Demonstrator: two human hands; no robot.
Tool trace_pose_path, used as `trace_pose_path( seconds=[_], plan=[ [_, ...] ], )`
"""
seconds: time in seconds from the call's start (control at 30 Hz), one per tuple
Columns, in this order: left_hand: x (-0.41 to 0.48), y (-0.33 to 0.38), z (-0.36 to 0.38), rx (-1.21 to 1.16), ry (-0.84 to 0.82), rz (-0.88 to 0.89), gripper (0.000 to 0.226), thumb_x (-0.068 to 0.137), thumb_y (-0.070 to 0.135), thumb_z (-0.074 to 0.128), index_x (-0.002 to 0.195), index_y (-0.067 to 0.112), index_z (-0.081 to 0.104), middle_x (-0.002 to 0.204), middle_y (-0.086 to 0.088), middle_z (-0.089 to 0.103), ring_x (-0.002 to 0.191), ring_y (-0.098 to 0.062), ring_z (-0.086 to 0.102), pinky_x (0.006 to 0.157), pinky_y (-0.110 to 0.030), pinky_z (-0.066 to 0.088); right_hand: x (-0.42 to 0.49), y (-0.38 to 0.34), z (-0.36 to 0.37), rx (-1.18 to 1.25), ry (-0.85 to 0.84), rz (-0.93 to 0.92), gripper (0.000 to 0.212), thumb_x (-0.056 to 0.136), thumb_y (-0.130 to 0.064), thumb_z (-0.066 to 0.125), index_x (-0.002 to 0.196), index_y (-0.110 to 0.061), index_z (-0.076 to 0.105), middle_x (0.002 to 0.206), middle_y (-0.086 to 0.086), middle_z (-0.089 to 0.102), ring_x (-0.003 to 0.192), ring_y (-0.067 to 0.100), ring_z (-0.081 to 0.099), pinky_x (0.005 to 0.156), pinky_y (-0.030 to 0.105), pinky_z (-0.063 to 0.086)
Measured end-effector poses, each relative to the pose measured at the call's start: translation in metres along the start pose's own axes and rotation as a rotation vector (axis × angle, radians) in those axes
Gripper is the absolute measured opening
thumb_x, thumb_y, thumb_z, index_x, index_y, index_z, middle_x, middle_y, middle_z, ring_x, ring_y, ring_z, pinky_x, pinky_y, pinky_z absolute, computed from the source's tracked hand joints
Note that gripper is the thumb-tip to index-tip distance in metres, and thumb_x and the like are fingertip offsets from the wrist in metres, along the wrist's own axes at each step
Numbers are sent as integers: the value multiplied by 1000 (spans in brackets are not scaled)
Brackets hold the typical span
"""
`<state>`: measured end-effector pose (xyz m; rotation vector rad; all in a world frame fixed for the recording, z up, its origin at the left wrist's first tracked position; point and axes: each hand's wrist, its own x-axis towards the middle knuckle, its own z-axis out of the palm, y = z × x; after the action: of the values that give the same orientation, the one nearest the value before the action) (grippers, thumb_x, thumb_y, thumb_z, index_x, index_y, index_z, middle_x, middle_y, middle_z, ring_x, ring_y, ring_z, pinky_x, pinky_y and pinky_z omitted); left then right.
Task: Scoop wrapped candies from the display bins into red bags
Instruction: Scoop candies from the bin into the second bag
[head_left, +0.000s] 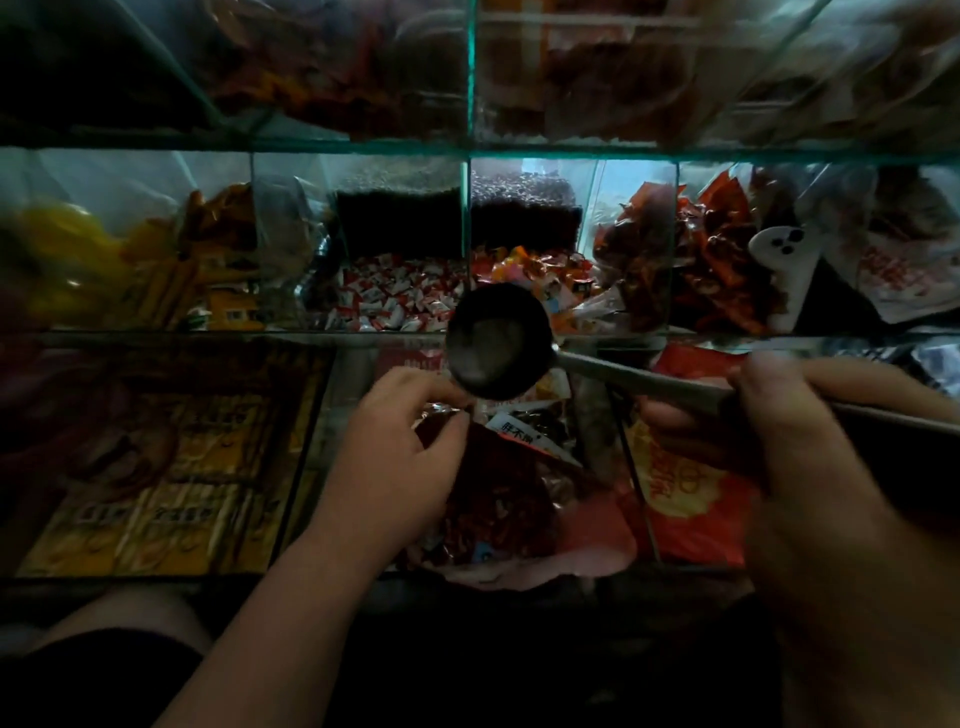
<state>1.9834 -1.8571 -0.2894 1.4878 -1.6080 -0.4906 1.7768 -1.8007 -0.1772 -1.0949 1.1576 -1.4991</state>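
Holds seemingly empty ladle (496, 340) in right grip (779, 415), pinches red bag (592, 535) with left grip (400, 441) mid-frame; next, probably dip into candies (395, 299).

- Made out in black on a white label (517, 432) of a dark snack packet, middle front bin: Chinese characters, apparently "胖不", the rest cut off.
- Printed large in yellow on a red packet (675, 483), right front bin: characters too blurred to read.
- Printed dark on yellow boxes (156, 514), left front bin: rows of characters, likewise unreadable.
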Motion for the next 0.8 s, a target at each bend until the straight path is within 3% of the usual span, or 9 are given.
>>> trace_pose_path(
  seconds=[0.07, 0.2, 0.27, 0.3, 0.37, 0.47, 0.6, 0.7, 0.8],
  plan=[
    [-10, -9, -3, 35, 55, -19, 16, 93, 20, 71, 100, 34, 65, 110, 23, 55, 111, 5, 54, 88, -4, 40, -2, 14, -13, -117, 58, -138, 15, 77, -43, 71, 65, -34, 71, 66, 5, 74, 61, 20, 76, 59, 36, 62],
    [-29, -22, -1, 86, 40, -74, 18, 91, 19, 72, 100, 32, 64, 113, 24, 49, 114, 14, 46, 90, 4, 31, -1, 44, -11, -277, -45, 66, 23, 81, -51, 75, 74, -30, 71, 71, 11, 75, 63, 22, 76, 57, 39, 62],
    [-37, -27, 1, 133, 18, -62, 20, 90, 20, 73, 102, 32, 64, 118, 21, 45, 118, 11, 41, 95, -1, 30, 1, 62, -3, -391, -169, 223, 31, 78, -58, 73, 76, -27, 68, 78, 8, 76, 70, 18, 74, 71, 43, 63],
    [-40, -30, 2, 149, 11, -58, 21, 89, 20, 74, 104, 31, 65, 122, 19, 44, 123, 5, 40, 100, -8, 30, 1, 71, -1, -512, -232, 201, 29, 79, -57, 72, 77, -28, 68, 80, 1, 76, 72, 12, 72, 75, 37, 62],
    [-46, -36, 3, 165, 1, -82, 25, 87, 18, 75, 106, 30, 65, 126, 17, 44, 131, -5, 39, 106, -21, 34, -2, 86, 3, -772, -318, -13, 18, 84, -47, 72, 78, -30, 70, 74, -13, 73, 68, 0, 68, 63, 21, 57],
    [-56, -44, 6, 172, -32, -133, 30, 89, 10, 69, 107, 34, 64, 127, 23, 40, 133, -4, 36, 110, -27, 38, -6, 119, 11, -941, -399, -126, 11, 91, -34, 72, 81, -29, 71, 74, -15, 69, 71, 0, 66, 66, 29, 57],
    [-68, -50, 10, -1, -83, -256, 47, 94, -1, 54, 106, 44, 62, 124, 30, 46, 127, 5, 46, 108, -29, 48, -3, 157, 24, -665, -135, 201, 12, 92, -41, 71, 80, -37, 71, 67, -13, 72, 62, 1, 69, 62, 35, 61],
    [-70, -51, 11, -82, -82, -294, 53, 94, -5, 49, 120, 39, 65, 128, 31, 51, 124, 9, 49, 106, -22, 47, -6, 156, 20, -477, -18, 279, 15, 92, -42, 69, 79, -37, 73, 66, -5, 75, 62, 11, 75, 59, 44, 64],
    [-68, -53, 10, -132, -78, -315, 61, 91, -8, 47, 137, 29, 61, 129, 33, 53, 125, 10, 49, 107, -26, 48, -9, 144, 14, -253, 118, 312, 19, 94, -38, 70, 78, -29, 73, 66, 7, 76, 61, 24, 77, 49, 44, 62]
  ],
)
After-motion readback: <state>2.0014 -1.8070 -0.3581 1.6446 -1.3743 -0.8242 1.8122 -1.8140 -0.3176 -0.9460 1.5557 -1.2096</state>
